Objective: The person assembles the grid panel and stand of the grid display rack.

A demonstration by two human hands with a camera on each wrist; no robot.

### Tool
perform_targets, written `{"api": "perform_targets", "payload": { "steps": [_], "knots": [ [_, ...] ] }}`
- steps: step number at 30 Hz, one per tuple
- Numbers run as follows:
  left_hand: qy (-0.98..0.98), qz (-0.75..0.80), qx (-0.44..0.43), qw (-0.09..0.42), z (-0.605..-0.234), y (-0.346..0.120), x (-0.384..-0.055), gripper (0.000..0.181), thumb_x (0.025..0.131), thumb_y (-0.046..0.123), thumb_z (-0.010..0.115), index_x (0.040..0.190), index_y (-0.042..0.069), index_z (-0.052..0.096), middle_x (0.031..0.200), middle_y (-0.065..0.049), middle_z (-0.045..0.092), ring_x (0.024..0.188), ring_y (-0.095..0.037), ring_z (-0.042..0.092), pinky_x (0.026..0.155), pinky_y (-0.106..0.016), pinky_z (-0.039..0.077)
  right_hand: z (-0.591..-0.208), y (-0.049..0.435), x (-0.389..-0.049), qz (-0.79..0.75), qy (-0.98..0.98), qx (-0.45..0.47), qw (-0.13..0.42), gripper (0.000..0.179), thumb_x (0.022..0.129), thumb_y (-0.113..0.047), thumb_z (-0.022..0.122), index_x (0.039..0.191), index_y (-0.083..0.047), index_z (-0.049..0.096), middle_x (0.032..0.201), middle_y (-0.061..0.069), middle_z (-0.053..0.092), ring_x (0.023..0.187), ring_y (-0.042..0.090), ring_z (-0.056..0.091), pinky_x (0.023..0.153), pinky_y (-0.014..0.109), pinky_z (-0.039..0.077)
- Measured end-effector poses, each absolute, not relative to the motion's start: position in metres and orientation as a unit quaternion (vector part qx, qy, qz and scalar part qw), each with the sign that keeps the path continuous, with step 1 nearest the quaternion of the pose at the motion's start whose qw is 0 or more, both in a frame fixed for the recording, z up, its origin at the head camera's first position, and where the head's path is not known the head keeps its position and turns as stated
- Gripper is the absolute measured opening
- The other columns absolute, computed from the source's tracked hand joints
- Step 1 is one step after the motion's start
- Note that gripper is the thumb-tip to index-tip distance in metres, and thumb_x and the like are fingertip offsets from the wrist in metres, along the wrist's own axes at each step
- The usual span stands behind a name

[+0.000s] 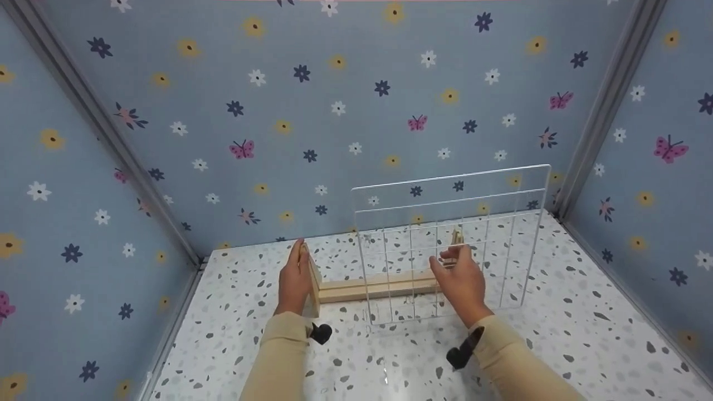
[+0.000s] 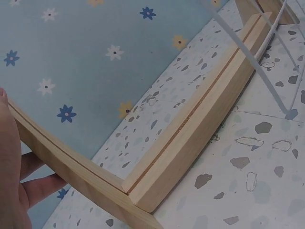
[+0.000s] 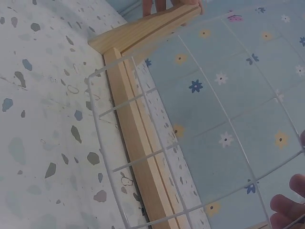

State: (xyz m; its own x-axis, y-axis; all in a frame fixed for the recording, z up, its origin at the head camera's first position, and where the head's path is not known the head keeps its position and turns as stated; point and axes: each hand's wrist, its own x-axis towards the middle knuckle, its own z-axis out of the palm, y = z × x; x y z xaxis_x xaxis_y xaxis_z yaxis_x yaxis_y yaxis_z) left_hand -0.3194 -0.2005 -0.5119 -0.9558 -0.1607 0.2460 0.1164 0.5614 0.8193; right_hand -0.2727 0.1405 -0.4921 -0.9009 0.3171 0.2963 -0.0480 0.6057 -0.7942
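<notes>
A pale wooden frame with a grooved base bar [image 1: 379,289] and an upright side piece [image 2: 71,160] stands on the speckled surface. My left hand [image 1: 295,278] grips that side piece, fingers behind it in the left wrist view. A white wire grid panel [image 1: 451,177] leans upright in front of the base bar, its lower edge close to the surface. My right hand [image 1: 463,281] pinches the grid's wires right of its middle. Another wooden upright [image 1: 457,236] shows behind the right hand, partly hidden. In the right wrist view only some right fingertips [image 3: 288,205] appear.
A white surface [image 1: 250,356] with grey speckles lies under everything. Blue panels [image 1: 356,100] with flowers and butterflies close in the back and both sides, joined by grey metal posts [image 1: 613,100]. A black strap [image 1: 465,351] sits on the right wrist.
</notes>
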Motion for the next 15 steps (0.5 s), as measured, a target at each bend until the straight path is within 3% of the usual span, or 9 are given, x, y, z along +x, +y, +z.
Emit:
{"api": "perform_targets", "payload": {
  "steps": [15],
  "knots": [
    [-0.877,-0.464,0.018,0.128,-0.504,-0.197,-0.318,0.046,0.1,0.039,0.028,0.145,0.031,0.023,0.144,-0.002,0.034,0.129,-0.024,0.034,0.104,-0.044,0.028,-0.462,0.141,-0.279,0.439,-0.868,-0.057,0.225,0.051,0.08,-0.054,0.062,0.111,-0.016,0.046,0.099,-0.006,0.061,0.085,0.013,0.061,0.067,0.033,0.048]
  ]
}}
